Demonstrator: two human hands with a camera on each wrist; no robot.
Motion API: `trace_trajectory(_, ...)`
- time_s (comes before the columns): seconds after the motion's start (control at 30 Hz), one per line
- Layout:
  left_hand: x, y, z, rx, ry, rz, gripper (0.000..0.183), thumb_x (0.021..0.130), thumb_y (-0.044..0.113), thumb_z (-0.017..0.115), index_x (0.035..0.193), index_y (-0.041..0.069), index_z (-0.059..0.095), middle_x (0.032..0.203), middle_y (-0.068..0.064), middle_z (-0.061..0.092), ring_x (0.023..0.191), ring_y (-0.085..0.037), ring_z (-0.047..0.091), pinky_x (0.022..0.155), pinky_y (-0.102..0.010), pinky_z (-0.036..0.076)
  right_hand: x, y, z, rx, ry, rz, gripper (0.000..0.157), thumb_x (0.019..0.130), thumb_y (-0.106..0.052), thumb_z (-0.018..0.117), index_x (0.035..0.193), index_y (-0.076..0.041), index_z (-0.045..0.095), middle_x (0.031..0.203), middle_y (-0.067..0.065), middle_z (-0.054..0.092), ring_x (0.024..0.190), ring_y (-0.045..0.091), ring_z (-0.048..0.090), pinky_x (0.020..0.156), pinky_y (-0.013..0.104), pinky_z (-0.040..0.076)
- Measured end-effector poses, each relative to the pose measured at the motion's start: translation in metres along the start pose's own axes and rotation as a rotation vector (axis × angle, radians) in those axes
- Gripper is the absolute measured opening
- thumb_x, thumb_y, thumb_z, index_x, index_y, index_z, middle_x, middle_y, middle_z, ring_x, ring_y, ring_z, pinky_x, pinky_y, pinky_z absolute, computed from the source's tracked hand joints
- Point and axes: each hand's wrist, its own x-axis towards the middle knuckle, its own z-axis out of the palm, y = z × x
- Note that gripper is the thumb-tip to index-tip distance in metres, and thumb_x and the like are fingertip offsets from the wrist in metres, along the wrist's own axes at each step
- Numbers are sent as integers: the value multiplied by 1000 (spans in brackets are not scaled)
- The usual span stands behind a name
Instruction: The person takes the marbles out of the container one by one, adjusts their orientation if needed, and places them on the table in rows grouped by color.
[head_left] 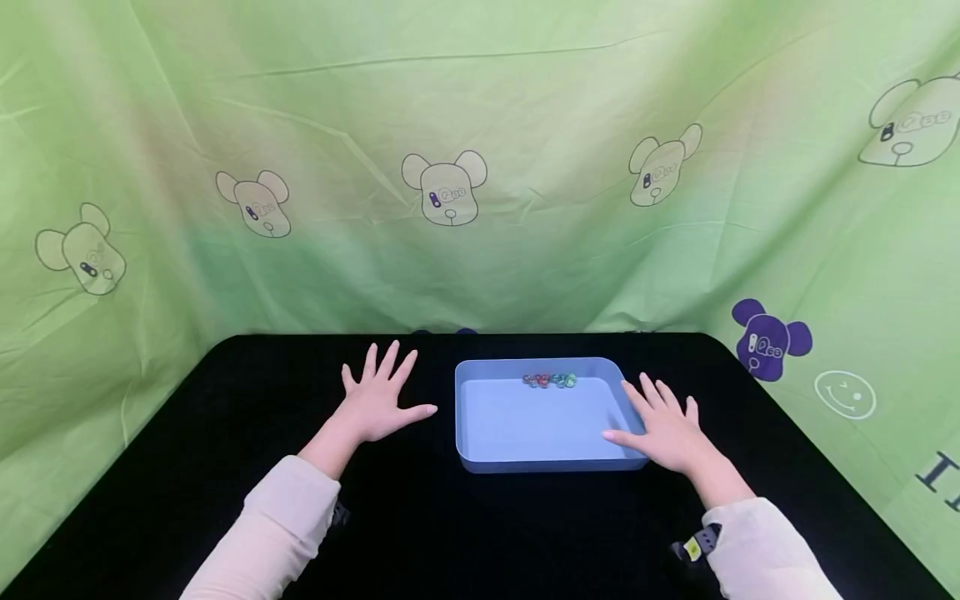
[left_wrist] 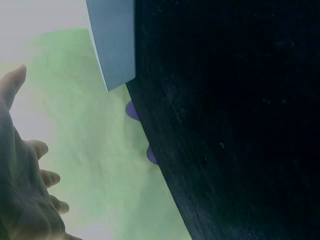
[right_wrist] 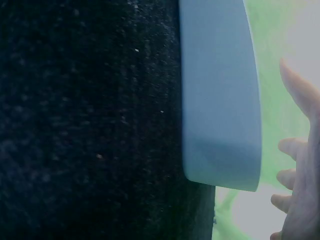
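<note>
A shallow blue tray sits on the black table. Along its far inner wall lies a row of small glassy beads or marbles, the reddish ones left of the greenish ones. My left hand hovers left of the tray with fingers spread, holding nothing. Over the tray's right edge, my right hand is held with fingers spread and also empty. The right wrist view shows this hand apart from the tray's outer wall. In the left wrist view, the left hand is clear of the tray wall.
The black tabletop extends around the tray on every side. Behind and beside it hangs a green curtain printed with bear-like heads. A small dark device with a yellow label is strapped at the right wrist.
</note>
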Motion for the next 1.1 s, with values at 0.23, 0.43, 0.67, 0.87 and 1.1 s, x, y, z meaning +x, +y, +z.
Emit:
trace_trajectory(0.23,4,6,3,-8,-12,14,88,71,72,37,139,21,14,144,-6,1,126,-33,-9,88,-65,4,-2,-4,5,14,-19,3,93,71,-64,49,135,-2,24,138,25,10,122,44,6,86,66,-4)
trace_trajectory(0.43,8,12,6,-23,-10,32,87,71,72,37,139,23,14,144,-6,2,127,-33,-9,89,-65,3,-1,-4,10,14,-19,-4,93,71,-64,49,134,-1,24,138,26,10,123,44,6,86,65,-3)
trace_trajectory(0.67,12,18,11,-32,-12,36,85,72,69,41,139,23,16,144,-5,2,127,-32,-7,89,-64,4,-1,-5,12,19,-21,-4,92,71,-63,50,134,-1,24,138,26,11,122,44,7,86,65,-2)
trace_trajectory(0.87,18,26,15,-40,-17,51,85,72,69,41,139,23,16,144,-5,2,127,-32,-7,89,-64,4,0,-4,16,16,-24,1,92,71,-64,49,134,-1,25,138,26,12,122,44,8,87,65,1)
trace_trajectory(1.1,24,33,20,-41,-33,62,84,72,70,40,139,25,14,144,-4,2,127,-30,-9,90,-63,3,0,-3,17,32,-34,4,91,72,-63,50,134,-1,25,138,26,12,121,45,9,87,65,2)
